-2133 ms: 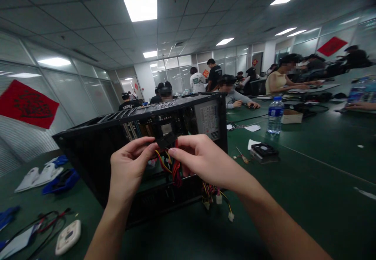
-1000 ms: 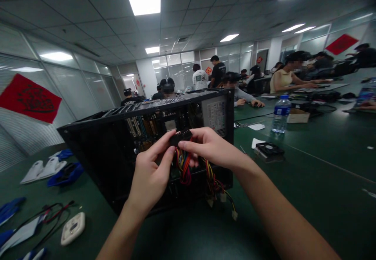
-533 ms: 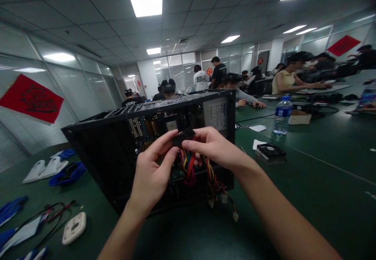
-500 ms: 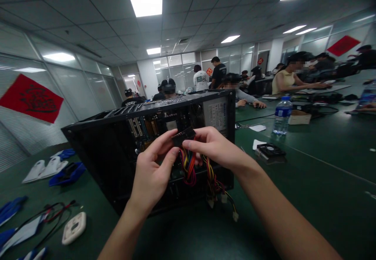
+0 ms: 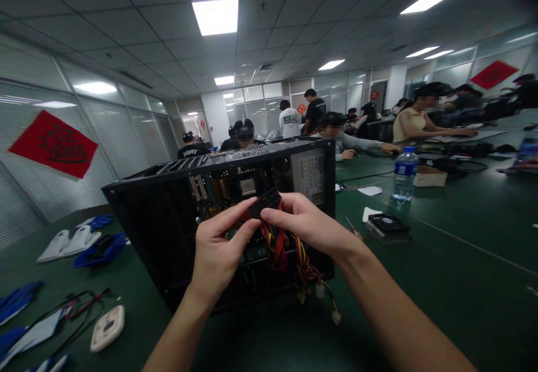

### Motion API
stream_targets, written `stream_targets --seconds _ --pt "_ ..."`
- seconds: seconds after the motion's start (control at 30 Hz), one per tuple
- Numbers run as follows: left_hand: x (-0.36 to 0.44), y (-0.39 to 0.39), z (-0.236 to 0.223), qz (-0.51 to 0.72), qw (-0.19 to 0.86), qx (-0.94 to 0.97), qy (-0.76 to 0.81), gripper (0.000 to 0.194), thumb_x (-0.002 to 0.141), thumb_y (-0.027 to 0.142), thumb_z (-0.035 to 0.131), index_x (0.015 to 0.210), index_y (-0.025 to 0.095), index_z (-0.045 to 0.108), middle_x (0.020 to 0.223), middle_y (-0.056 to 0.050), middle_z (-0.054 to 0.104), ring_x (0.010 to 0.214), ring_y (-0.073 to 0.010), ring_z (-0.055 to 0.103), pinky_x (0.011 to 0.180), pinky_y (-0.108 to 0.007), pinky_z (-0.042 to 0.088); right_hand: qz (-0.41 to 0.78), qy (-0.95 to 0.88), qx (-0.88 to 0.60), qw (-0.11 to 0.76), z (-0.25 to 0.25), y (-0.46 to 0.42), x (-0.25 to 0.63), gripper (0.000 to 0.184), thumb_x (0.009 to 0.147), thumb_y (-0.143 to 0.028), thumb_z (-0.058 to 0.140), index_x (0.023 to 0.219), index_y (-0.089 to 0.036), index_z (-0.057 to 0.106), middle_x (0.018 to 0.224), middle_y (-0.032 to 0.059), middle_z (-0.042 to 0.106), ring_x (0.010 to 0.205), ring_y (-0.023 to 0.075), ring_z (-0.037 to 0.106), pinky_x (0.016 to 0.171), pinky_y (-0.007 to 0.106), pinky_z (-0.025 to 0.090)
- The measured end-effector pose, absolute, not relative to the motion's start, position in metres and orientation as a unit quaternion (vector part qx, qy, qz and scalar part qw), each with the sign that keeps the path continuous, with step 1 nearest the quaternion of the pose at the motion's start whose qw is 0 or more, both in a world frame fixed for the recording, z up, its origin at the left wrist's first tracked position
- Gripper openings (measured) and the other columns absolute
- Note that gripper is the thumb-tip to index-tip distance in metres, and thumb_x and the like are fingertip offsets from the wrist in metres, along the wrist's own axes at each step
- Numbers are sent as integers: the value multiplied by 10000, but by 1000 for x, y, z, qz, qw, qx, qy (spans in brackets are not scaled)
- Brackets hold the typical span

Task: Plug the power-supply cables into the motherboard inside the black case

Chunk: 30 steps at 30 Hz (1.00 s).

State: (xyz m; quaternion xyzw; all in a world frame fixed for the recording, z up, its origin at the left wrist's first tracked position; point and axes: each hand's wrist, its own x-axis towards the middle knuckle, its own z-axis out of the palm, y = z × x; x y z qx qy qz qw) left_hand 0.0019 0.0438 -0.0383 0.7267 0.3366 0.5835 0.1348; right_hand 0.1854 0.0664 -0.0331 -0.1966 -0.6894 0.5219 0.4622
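Observation:
A black multi-pin power connector [image 5: 265, 203] is pinched between both hands in front of the open computer case [image 5: 147, 237]. My left hand [image 5: 221, 249] is closed on its left end. My right hand [image 5: 309, 223] grips its right end, thumb across the front. Red, yellow and other coloured wires [image 5: 275, 249] hang below it. More cables end in white plugs [image 5: 336, 317] over the case's lower edge. Inside the case the motherboard [image 5: 227, 184] shows behind the connector, with the power supply [image 5: 309, 173] at upper right.
On the green table [image 5: 437, 288] right of the case lie a cooling fan [image 5: 389, 222] and a screwdriver [image 5: 352, 227]; a water bottle [image 5: 405, 175] stands farther back. At left are a blue tray [image 5: 101, 250], gloves [image 5: 19, 300], cables and a white phone-like object [image 5: 108, 328]. Several people sit beyond.
Both hands have come away from the case's interior with the connector, shifting right in view and turning it. Lately the connector tilts more. The view has shifted slightly.

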Motion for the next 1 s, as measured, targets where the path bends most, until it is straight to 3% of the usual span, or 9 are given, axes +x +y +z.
stream_targets --seconds 0.33,0.6,1.0 --pt "1 46 -42 585 132 727 335 343 856 314 722 1189 232 741 1072 -32 772 878 -169 742 847 -254 609 482 -697 -202 491 -29 59 184 340 845 -460 718 895 -128 664 736 -3 617 604 96 525 548 217 425" --pt "3 43 -41 580 145 720 353 375 884 347 679 1236 222 715 1097 -46 760 971 -219 731 899 -334 605 455 -701 -213 505 -29 56 179 296 876 -433 683 937 -144 666 822 27 665 702 139 588 624 255 481" --pt "6 42 -38 562 141 726 372 405 927 346 597 1286 175 675 1178 -59 732 1025 -221 711 929 -328 574 379 -707 -223 554 -35 59 165 241 943 -387 585 994 -157 634 885 20 665 798 154 597 712 263 471"
